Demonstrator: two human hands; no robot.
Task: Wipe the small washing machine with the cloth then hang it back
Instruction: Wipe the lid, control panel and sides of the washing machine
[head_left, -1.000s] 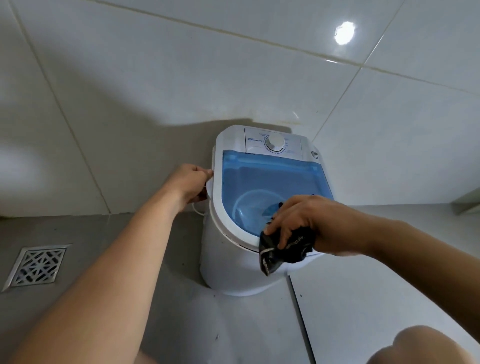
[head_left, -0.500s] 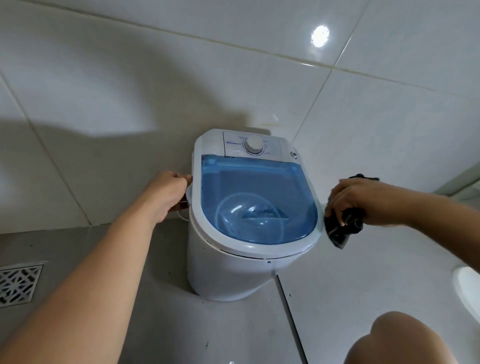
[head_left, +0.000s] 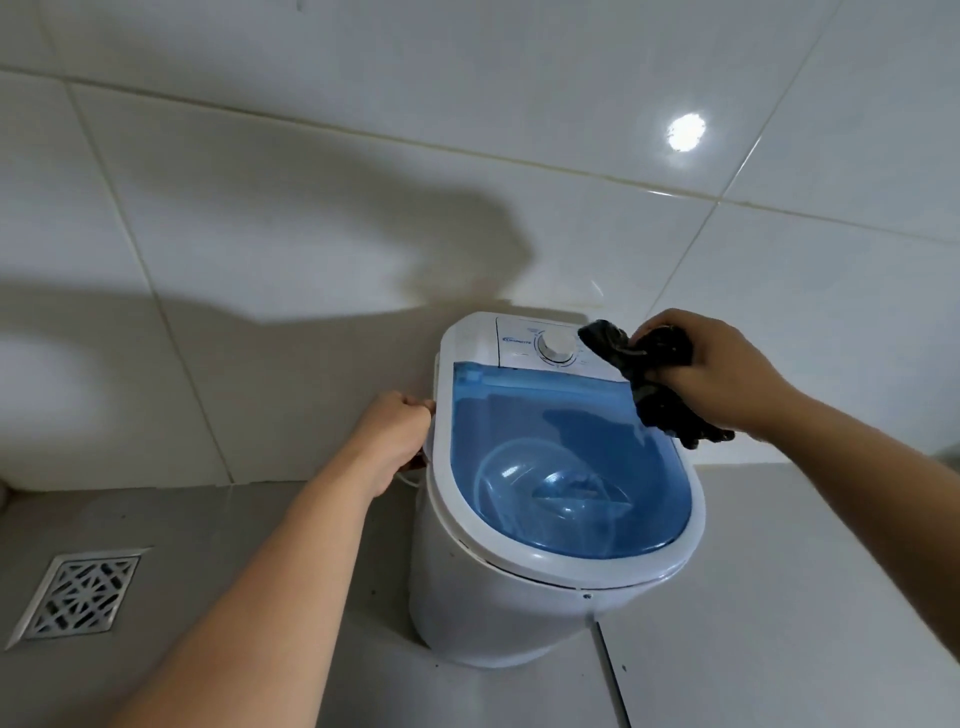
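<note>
A small white washing machine (head_left: 498, 608) with a clear blue lid (head_left: 566, 467) and a round dial (head_left: 558, 345) stands on the floor against the tiled wall. My left hand (head_left: 395, 431) grips the machine's left side near the rim. My right hand (head_left: 711, 369) holds a bunched black cloth (head_left: 647, 379) over the machine's back right corner, beside the dial; whether the cloth touches the panel I cannot tell. The cloth hangs down over the lid's right edge.
A metal floor drain grate (head_left: 78, 592) lies in the grey floor at the lower left. A white tiled wall (head_left: 311, 208) rises right behind the machine. A floor joint (head_left: 613, 670) runs from the machine's base toward me.
My right hand has carried the cloth from the lid's front edge, around the right side, up to the back right corner by the dial. My left hand has stayed on the machine's left side.
</note>
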